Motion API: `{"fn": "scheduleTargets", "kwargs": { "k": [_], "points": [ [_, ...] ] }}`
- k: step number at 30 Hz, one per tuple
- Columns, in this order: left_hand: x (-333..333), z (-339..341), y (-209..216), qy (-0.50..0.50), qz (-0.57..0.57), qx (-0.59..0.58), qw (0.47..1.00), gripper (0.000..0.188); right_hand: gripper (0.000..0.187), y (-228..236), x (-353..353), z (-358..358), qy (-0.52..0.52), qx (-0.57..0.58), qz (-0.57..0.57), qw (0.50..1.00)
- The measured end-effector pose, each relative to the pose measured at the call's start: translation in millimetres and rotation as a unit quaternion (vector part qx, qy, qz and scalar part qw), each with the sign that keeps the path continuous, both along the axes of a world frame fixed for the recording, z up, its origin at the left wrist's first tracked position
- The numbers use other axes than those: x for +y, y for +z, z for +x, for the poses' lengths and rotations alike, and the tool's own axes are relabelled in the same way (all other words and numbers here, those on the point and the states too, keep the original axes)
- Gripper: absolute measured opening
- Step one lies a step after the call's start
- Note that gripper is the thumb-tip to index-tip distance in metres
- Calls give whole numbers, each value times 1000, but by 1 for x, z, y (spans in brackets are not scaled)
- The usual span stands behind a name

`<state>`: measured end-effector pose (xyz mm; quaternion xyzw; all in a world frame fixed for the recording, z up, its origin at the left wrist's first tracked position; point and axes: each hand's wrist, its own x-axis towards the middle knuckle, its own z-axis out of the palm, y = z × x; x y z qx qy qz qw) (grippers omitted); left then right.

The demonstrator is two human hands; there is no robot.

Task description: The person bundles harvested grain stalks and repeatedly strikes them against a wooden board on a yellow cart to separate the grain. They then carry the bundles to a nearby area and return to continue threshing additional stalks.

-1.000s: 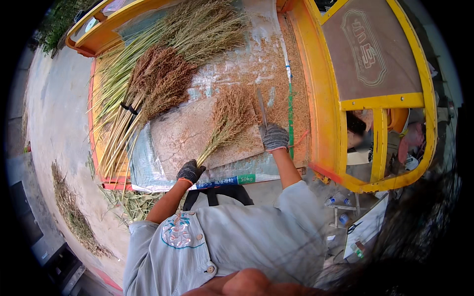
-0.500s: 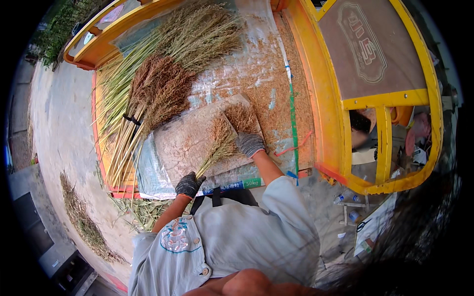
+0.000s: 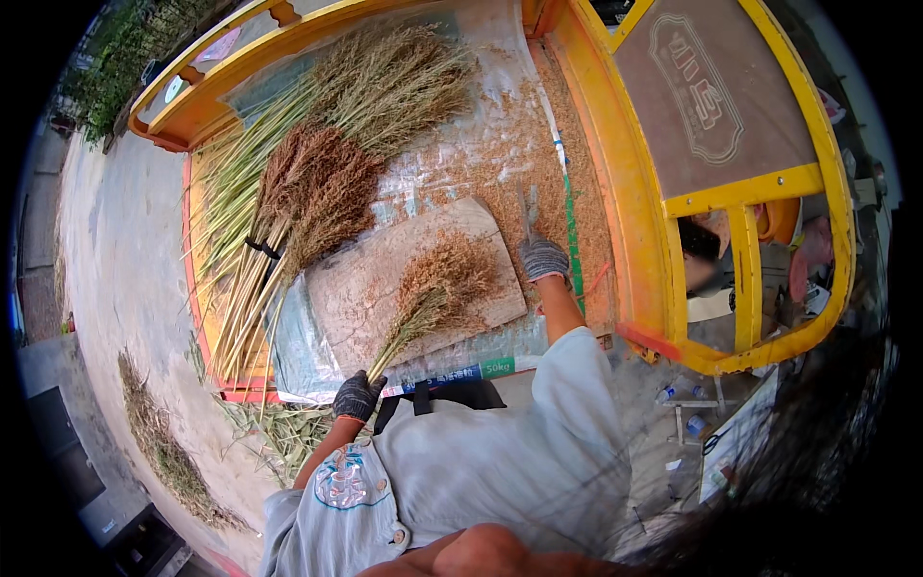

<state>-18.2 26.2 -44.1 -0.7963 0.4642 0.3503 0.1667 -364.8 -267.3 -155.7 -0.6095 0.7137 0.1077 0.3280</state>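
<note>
My left hand (image 3: 359,395), in a dark knit glove, is closed round the lower stems of a small bunch of broomcorn (image 3: 423,306). The bunch's reddish-brown seed heads rest on a worn wooden board (image 3: 361,288) lying on plastic sacking. To the right of the board, my gloved right hand (image 3: 543,260) grips a knife-like tool, its thin grey blade (image 3: 526,210) pointing away from me. Up and left of the board lie a reddish bundle of broomcorn (image 3: 317,183) bound with a black tie (image 3: 261,248) and a larger greenish pile (image 3: 404,82).
Loose seeds (image 3: 490,125) cover much of the plastic sheet (image 3: 433,163). A yellow metal frame (image 3: 630,212) with a brown panel (image 3: 726,91) rises on the right. Stripped stalks (image 3: 163,442) lie on the concrete at left, leafy scraps (image 3: 279,428) by the bed's near edge.
My right hand has swung rightward off the board with the blade, away from the seed heads. My left hand has shifted slightly nearer to me with the bunch, whose heads now lie uncovered.
</note>
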Motion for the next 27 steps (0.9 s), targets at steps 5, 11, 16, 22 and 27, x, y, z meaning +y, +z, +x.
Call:
{"fn": "scheduleTargets", "kwargs": {
  "k": [5,11,16,22,27],
  "points": [
    [-53,-19,3,-28,-42,-32,998,46,36,69,55,34,28,-22,-168,985],
    [-76,-25,-6,-85,-37,-44,995,35,31,62,133,119,308,-166,-176,920],
    [-71,-24,-5,-79,25,-52,995,36,29,-2,99,106,358,-52,-4,932],
    [-73,-32,2,-75,2,-26,997,38,38,-35,83,71,246,-89,-94,961],
    [-58,-24,-1,-74,-2,-35,997,39,41,13,23,36,42,-16,16,999]
  ]
}}
